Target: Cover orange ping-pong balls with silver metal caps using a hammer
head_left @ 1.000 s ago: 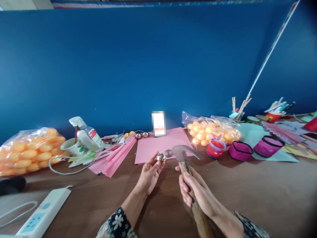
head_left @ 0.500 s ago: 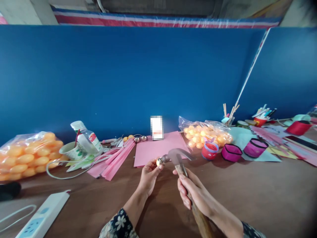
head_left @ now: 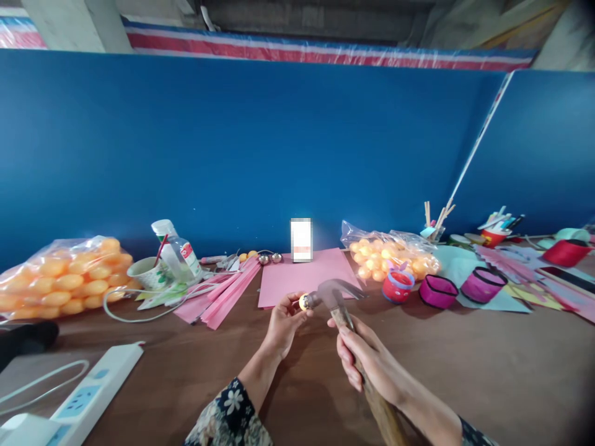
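Between the fingertips of my left hand (head_left: 283, 325) is a small shiny ball (head_left: 304, 303), pale yellow on its left side and silvery on the right. My right hand (head_left: 367, 353) is wrapped around the wooden handle of a claw hammer (head_left: 331, 293), its claw turned to the right. The hammer's round striking face is up against the ball's right side, or very nearly; I cannot tell if they touch. Both hands are raised over the brown table, in front of a pink paper sheet (head_left: 307, 279).
Bags of orange balls lie left (head_left: 69, 282) and right (head_left: 395, 254). Two silvery balls (head_left: 270, 258) sit behind pink strips (head_left: 223, 294). A power strip (head_left: 100, 387) is front left. Purple fabric rings (head_left: 438, 291) and a red cup (head_left: 398, 288) stand right. A blue partition (head_left: 279, 136) closes the back.
The hammer head has come left, closing its gap to the ball. The ball has turned, so a pale yellow side shows. The camera view has tilted upward.
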`<state>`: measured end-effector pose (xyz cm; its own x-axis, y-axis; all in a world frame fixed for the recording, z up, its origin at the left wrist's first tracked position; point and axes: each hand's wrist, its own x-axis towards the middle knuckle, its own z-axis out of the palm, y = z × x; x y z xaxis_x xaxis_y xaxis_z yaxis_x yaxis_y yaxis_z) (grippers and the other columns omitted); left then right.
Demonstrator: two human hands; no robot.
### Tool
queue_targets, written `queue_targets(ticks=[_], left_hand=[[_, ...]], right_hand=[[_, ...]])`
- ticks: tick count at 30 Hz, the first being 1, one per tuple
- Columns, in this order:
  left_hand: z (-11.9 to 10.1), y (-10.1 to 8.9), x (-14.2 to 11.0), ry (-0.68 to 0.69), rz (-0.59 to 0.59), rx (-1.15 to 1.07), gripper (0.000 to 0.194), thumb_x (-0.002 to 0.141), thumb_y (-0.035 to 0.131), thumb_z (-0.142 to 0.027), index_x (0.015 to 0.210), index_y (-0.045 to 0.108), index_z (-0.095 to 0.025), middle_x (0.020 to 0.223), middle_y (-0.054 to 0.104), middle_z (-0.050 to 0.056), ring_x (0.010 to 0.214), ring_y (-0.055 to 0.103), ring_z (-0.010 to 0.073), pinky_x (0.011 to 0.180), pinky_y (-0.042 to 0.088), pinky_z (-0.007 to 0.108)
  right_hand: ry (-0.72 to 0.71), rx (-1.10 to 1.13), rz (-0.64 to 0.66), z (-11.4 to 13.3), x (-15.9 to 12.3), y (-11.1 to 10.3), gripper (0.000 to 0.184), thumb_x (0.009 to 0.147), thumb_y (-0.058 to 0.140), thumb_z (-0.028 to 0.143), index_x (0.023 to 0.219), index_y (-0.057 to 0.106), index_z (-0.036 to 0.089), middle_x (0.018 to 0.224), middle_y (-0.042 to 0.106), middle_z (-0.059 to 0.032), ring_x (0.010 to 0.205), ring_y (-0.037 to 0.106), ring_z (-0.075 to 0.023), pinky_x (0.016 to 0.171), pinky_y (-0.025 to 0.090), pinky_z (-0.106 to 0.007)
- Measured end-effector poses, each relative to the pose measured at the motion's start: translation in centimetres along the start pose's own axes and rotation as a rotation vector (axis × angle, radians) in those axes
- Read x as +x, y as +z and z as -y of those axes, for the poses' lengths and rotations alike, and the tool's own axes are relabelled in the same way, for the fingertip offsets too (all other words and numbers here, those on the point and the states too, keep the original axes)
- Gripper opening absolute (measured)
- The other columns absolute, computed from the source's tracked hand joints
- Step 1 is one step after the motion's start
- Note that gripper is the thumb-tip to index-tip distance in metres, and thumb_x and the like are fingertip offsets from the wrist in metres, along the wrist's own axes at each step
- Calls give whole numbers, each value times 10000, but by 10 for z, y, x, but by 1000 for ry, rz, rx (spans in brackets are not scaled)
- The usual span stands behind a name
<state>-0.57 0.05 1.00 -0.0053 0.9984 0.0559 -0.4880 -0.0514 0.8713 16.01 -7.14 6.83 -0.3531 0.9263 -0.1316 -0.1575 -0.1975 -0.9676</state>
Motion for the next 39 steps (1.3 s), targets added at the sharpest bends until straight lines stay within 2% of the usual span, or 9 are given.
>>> queue_targets(ticks=[3,7,11,14,17,19,24,32,39], left_hand=[[-1,2,-2,-5,21,7,397,532,785,-98,897,649,-172,887,670,27,794,586,125,670,444,212],[-3,3,-4,-46,64,-30,378,537,786,-96,884,649,-158,871,667,37,762,592,121,666,449,216],[-3,3,-4,-89,16,-74,356,564,784,-130,891,643,-147,824,666,30,719,594,97,669,447,198],[-2,1,-2,-104,-31,-108,344,580,782,-155,892,638,-149,844,663,27,747,603,99,728,465,219],[0,-1,-1,-106,-31,-115,353,590,777,-154,912,634,-153,884,660,30,786,608,105,760,476,229],[2,-2,1,-113,-34,-101,339,599,772,-160,907,630,-157,899,660,32,798,612,111,753,485,228],[3,-2,4,-124,-60,-63,318,592,777,-177,876,634,-161,860,658,18,770,617,106,717,503,207],[-1,-1,1,-131,-45,-68,313,568,793,-176,851,660,-163,905,655,16,819,614,106,738,519,192],[-1,-1,2,-125,-37,-72,294,579,786,-175,845,660,-164,896,649,15,833,613,117,747,526,207]], right_hand=[[-30,-11,-7,0,0,-1,347,863,446,472,1092,405,216,575,425,92,344,344,-30,322,311,-154],[9,-74,-22,0,-2,-5,389,863,391,536,1072,415,209,574,413,90,336,322,-30,318,307,-160],[-30,-291,-52,11,-17,-21,423,885,296,553,1102,420,212,601,422,71,355,341,-47,345,325,-183],[-119,-678,-110,22,-36,-47,360,894,340,499,1091,452,220,604,465,45,439,442,-94,437,381,-221],[-204,-1144,-177,26,-50,-83,309,876,400,473,1038,492,227,707,596,-25,626,581,-177,560,406,-271],[-139,-1356,-174,24,-57,-109,286,883,385,465,1012,492,233,701,625,-26,604,598,-194,534,379,-271],[-80,-1663,-208,16,-73,-159,217,892,389,378,1025,483,234,742,667,-37,670,647,-217,542,365,-258],[-49,-1890,-208,18,-87,-202,180,866,458,396,922,506,231,692,658,-15,644,649,-211,535,337,-252],[-130,-1900,-189,14,-83,-226,134,853,475,339,889,527,220,758,652,-27,687,634,-195,588,371,-264]])
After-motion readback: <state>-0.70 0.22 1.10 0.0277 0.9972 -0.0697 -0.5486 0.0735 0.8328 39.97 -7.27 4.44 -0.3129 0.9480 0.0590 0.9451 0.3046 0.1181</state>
